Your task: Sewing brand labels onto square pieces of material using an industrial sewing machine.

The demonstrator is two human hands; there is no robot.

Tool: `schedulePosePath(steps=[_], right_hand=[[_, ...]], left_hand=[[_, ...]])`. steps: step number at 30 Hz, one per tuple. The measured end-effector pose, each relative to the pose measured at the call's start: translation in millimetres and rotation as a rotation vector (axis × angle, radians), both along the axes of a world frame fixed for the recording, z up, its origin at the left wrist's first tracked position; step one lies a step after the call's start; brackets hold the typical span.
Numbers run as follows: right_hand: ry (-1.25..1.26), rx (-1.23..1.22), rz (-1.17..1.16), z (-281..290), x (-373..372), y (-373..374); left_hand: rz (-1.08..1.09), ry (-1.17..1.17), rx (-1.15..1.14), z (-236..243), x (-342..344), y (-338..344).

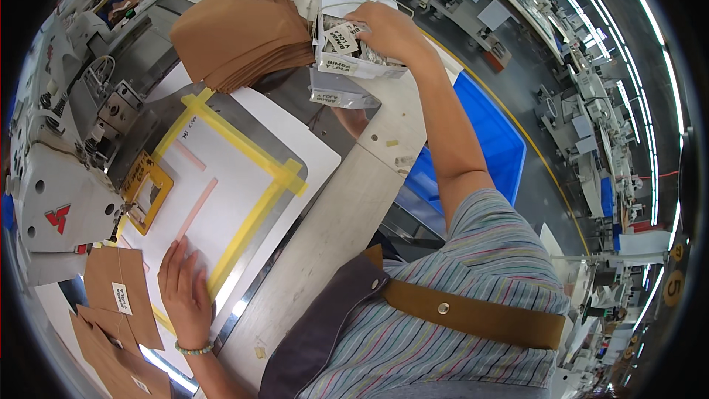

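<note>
Since the right hand (391, 29) is dipped into the labels, start there; its fingers are bent down at a white label (341, 39), though I can't tell if it's really pinched or just touched; that label lies on top of the pile in the open white box (380, 72), near the front wall. I'd guess it's next to weightless, thin and bendy, maybe a bit slick and likely to cling to its neighbours; an edge or corner between thumb and fingertip looks like the best hold, since a grab at the middle could bring up several.

Pose-wise, the right arm reaches forward with the elbow bent, the hand coming in from above; the left hand (185, 284) is open, fingers stretched forward and palm down on the white sheet (244, 214) inside the yellow tape (251, 149). Further out, a fanned stack of brown pieces (236, 33) sits left of the box; the sewing machine (59, 185) is at far left, with a labelled brown piece (140, 307) just below it.
</note>
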State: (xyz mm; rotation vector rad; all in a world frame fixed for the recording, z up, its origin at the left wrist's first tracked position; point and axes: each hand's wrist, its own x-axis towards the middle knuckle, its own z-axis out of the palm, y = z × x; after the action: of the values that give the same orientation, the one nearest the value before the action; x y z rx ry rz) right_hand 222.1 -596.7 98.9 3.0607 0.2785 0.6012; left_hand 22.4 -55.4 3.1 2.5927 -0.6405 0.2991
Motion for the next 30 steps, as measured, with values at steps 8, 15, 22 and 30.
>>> schedulePosePath(steps=[8, 15, 22, 30], right_hand=[[0.103, 0.026, -0.108, 7.6, -6.1, 14.7], [-0.067, -0.194, -0.199, 4.2, 10.2, 8.3], [-0.32, -0.265, -0.043, -5.9, -12.6, 4.2], [-0.436, 0.022, -0.114, 3.4, -35.7, 18.6]], left_hand=[[-0.005, 0.008, -0.015, 1.6, 0.2, -0.5], [-0.021, 0.006, -0.02, 1.9, 0.4, -2.8], [-0.037, 0.0, -0.013, 1.2, 0.9, 0.1], [-0.04, 0.008, -0.013, 2.8, 0.6, -0.2]])
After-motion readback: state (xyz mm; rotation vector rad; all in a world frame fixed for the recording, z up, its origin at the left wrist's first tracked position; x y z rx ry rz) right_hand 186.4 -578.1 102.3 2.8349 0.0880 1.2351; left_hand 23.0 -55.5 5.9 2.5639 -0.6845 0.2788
